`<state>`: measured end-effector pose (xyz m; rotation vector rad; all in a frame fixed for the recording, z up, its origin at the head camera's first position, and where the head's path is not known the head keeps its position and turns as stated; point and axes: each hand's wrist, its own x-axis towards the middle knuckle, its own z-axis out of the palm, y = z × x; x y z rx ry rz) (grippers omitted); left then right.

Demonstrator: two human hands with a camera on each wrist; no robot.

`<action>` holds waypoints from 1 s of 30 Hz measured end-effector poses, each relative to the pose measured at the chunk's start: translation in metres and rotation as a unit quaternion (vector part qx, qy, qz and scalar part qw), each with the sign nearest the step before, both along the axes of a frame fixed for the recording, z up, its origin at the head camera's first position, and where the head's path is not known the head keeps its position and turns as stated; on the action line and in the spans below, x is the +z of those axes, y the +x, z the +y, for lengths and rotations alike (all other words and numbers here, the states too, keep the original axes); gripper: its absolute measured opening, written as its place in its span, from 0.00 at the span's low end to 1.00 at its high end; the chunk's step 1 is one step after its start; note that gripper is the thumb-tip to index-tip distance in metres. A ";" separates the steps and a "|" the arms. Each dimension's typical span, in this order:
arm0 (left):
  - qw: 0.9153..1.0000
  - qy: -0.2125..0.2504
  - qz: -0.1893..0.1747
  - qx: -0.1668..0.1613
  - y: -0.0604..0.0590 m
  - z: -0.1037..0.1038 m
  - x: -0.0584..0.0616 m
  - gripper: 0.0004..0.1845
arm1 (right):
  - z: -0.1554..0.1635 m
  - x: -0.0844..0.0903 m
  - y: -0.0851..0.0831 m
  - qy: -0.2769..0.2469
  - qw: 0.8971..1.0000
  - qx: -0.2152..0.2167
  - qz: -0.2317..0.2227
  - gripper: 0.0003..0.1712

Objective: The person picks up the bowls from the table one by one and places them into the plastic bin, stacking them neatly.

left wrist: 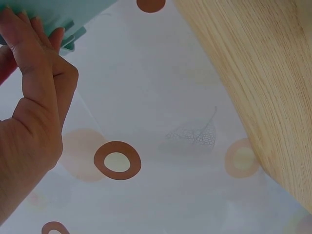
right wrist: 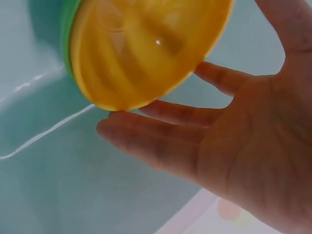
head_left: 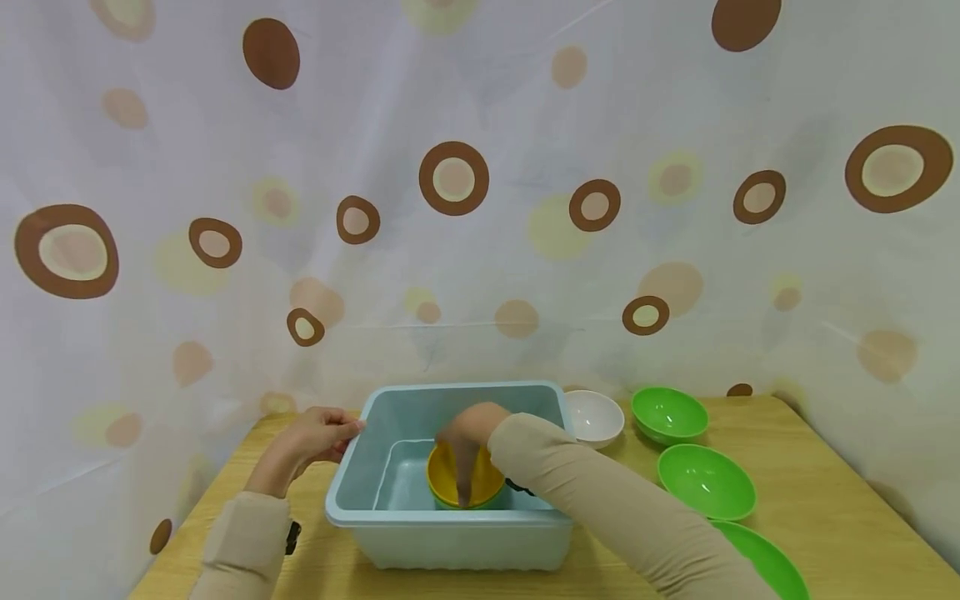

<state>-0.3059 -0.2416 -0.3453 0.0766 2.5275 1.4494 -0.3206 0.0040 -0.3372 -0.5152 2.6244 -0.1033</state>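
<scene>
A light blue plastic basin (head_left: 459, 542) stands on the wooden table in front of me. At its left rim my left hand (head_left: 318, 433) pinches the edge; the left wrist view shows those fingers (left wrist: 36, 53) bent up against the basin. Inside the basin, a yellow bowl (right wrist: 146, 53) sits nested in a green one (right wrist: 67, 34). My right hand (head_left: 474, 425) reaches down over them from the right. Seen in the right wrist view, its fingers (right wrist: 156, 141) are spread and fairly straight, with fingertips at the yellow bowl's rim.
Right of the basin are a white bowl (head_left: 594, 418) and several green bowls, including one at the back (head_left: 670, 414) and one nearer (head_left: 707, 482). The nearest green bowl (head_left: 765, 558) is partly behind my right sleeve. A patterned curtain (head_left: 480, 267) hangs behind the table (head_left: 840, 492).
</scene>
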 end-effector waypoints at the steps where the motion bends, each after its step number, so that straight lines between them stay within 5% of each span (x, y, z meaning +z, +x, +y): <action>1: 1.000 -0.002 0.000 0.002 0.000 0.000 0.000 0.11 | 0.000 -0.002 0.002 -0.002 1.000 -0.006 0.002 0.51; 12: 1.000 -0.005 0.005 -0.004 0.004 -0.001 0.001 0.10 | -0.005 -0.010 0.012 0.055 0.998 0.014 0.025 0.62; 30: 1.000 0.004 0.004 -0.003 0.000 0.000 0.000 0.09 | -0.007 -0.008 0.004 0.096 0.994 0.042 0.014 0.60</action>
